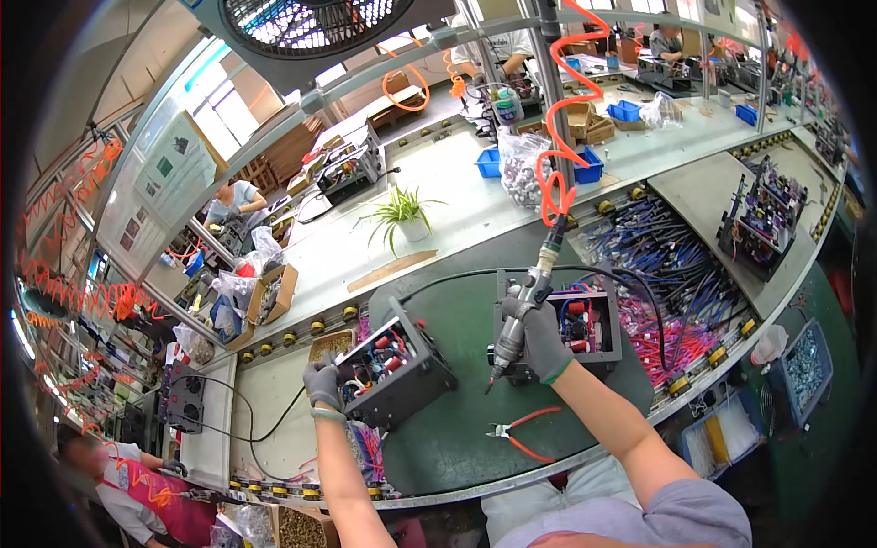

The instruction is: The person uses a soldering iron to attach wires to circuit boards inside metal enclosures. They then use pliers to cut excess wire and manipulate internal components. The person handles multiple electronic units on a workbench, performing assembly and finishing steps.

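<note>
My right hand [541, 340], in a grey glove, is wrapped around a silver pneumatic screwdriver [528, 306]. The tool hangs from an orange coiled air hose [571, 78], its bit pointing down over the green mat. Behind that hand stands an open black metal case [598, 356] with red and dark electronic parts inside. A second such case [399, 400] sits turned at an angle to the left. My left hand [322, 384], also gloved, has its fingers closed at that case's left edge; its fingertips are partly hidden. Red-handled cutters [530, 435] lie on the mat nearer me.
The green mat [475, 338] lies on a roller conveyor line. A box of small brass-coloured screws [331, 345] is beside my left hand. Wire bundles [671, 265] fill the right side. A potted plant [408, 219] stands on the far ledge. Other people work nearby.
</note>
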`<action>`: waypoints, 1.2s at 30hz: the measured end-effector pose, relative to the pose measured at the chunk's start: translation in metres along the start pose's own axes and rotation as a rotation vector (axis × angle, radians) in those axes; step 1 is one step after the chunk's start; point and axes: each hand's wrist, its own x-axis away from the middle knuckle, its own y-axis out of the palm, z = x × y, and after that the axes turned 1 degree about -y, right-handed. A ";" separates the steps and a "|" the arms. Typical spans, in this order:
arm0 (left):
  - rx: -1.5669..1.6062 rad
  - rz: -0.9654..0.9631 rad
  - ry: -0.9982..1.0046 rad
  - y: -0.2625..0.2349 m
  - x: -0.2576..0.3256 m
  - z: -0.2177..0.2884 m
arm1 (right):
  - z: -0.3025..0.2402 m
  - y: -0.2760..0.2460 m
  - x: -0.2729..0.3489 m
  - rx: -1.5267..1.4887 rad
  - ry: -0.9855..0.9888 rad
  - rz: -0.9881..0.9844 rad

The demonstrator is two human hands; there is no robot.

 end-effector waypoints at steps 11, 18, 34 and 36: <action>-0.141 0.953 0.210 0.035 0.142 0.037 | 0.016 -0.029 -0.025 0.131 -0.102 -0.749; -0.602 0.626 0.911 0.128 0.243 0.041 | 0.010 -0.177 -0.070 -0.240 0.153 -0.279; 0.257 -0.284 0.162 0.061 0.198 -0.020 | -0.024 -0.148 -0.008 0.076 -0.191 0.033; 0.316 -0.230 0.011 0.087 0.235 0.020 | -0.015 -0.135 0.008 0.009 -0.215 0.003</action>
